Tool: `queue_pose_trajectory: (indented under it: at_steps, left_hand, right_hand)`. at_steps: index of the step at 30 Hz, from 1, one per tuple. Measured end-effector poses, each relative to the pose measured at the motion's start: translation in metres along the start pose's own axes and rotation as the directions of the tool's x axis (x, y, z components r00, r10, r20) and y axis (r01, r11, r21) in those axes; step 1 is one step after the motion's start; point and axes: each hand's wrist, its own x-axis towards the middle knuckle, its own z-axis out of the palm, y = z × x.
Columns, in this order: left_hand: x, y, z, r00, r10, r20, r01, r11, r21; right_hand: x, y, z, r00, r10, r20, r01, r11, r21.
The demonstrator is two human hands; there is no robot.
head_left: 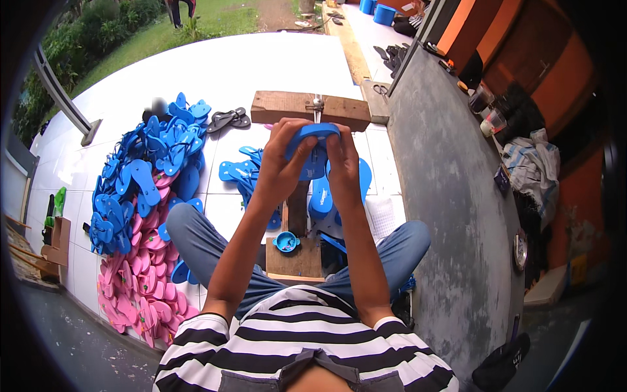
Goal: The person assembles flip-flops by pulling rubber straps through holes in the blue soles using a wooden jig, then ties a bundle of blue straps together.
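Note:
A blue flip-flop sole (320, 129) is held up between both hands, just in front of a wooden beam (274, 104) with a metal fitting (318, 104) at its middle. My left hand (282, 151) closes on the sole's left side, thumb pressed against it. On the right side, my right hand (341, 162) grips it with bent fingers. The hands partly cover the sole, so its strap cannot be made out. Below them, a small blue bowl (286, 242) rests on a wooden board (294, 261) between my legs.
Left of my knee lie heaped blue flip-flops (144, 179) and pink flip-flops (147, 287). More blue flip-flops (238, 171) are on the white tiles near my left forearm, and a dark pair (228, 120) lies beyond. Scissors (379, 89) sit beside the beam's right end.

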Motion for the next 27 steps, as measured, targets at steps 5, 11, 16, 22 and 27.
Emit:
queue_pose_trajectory:
  at_steps: [5, 11, 16, 22, 27]
  left_hand:
    - [-0.056, 0.040, -0.008, 0.999, 0.045, -0.019, -0.044, 0.998, 0.036]
    - [-0.089, 0.069, -0.013, 0.966, -0.243, 0.086, 0.236, 0.968, 0.084]
    - [-0.083, 0.046, -0.009, 0.985, -0.155, 0.075, 0.143, 0.979, 0.145]
    - [-0.070, 0.036, -0.019, 0.992, -0.045, 0.115, 0.027, 0.988, 0.154]
    - [-0.077, 0.031, -0.031, 0.961, -0.173, 0.217, 0.215, 0.958, -0.189]
  right_hand:
    - [-0.080, -0.023, 0.008, 0.992, -0.021, -0.122, 0.022, 1.000, 0.007]
    - [-0.145, -0.042, -0.004, 0.951, 0.245, -0.188, -0.278, 0.944, -0.179]
    - [-0.140, -0.032, 0.000, 0.995, 0.086, 0.041, -0.039, 0.761, -0.648]
    - [-0.133, -0.033, 0.010, 0.829, 0.523, 0.196, -0.556, 0.741, 0.375]
    - [-0.136, -0.022, 0.021, 0.802, 0.525, 0.284, -0.564, 0.510, 0.650]
